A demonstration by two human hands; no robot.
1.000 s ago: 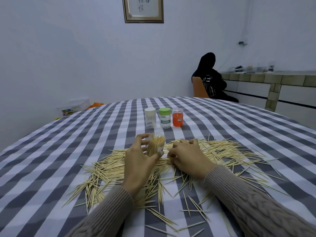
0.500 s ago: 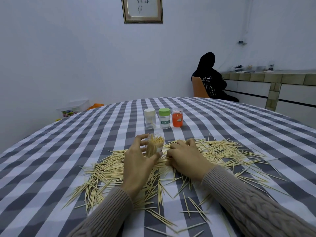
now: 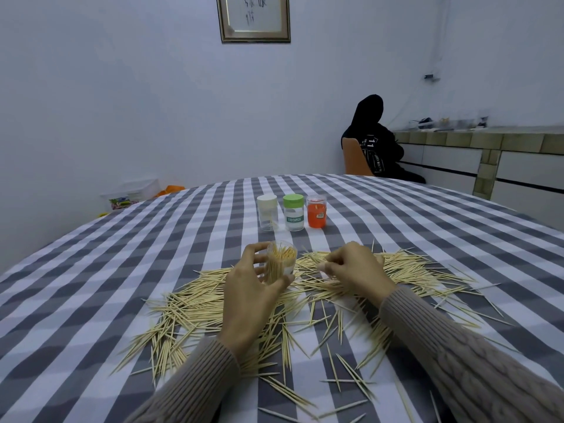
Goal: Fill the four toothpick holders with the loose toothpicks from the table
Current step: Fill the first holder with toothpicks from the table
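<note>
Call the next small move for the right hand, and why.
Probably carry its pinch across to the open clear holder and drop the sticks in. The right hand is curled just above the loose toothpicks, seemingly pinching a few, though that is hard to see; the left hand grips the holder upright, mouth open.

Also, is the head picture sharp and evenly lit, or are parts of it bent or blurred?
Head view: soft, even light, no glare, faint shadows; the grey-and-white checked tablecloth bulges from wide-angle distortion; the clear plastic toothpick holder in the left hand and the right hand look slightly soft; the far tiled counter is blurred.
</note>
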